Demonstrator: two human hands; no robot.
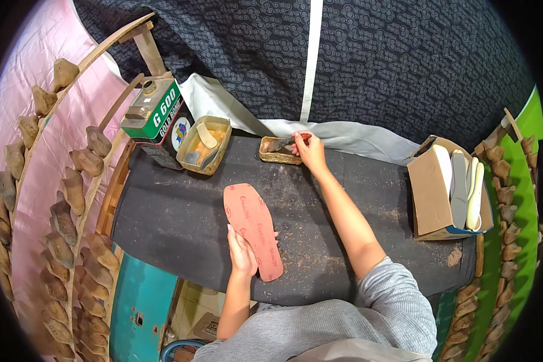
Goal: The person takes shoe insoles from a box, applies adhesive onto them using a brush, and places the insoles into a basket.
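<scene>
My left hand (pixel 241 253) holds a reddish insole board (pixel 253 226) from beneath and along its left edge, tilted above the black-covered table. Printed marks cover its upper face. At the far side of the table, my right hand (pixel 309 152) is closed on the red handle of a brush (pixel 302 138). The dark end of the brush dips into a small, crusted rectangular tray (pixel 279 158). Bristles and the tray's contents are hard to make out.
A glue can (pixel 157 117) stands back left beside a tub (pixel 214 160) holding flat pieces. At right is a cardboard box (pixel 431 196) of soles (pixel 458 184). Racks of wooden shoe lasts (pixel 72 190) flank the table (pixel 181 229), whose cover is strewn with scraps. A patterned curtain (pixel 247 66) hangs behind.
</scene>
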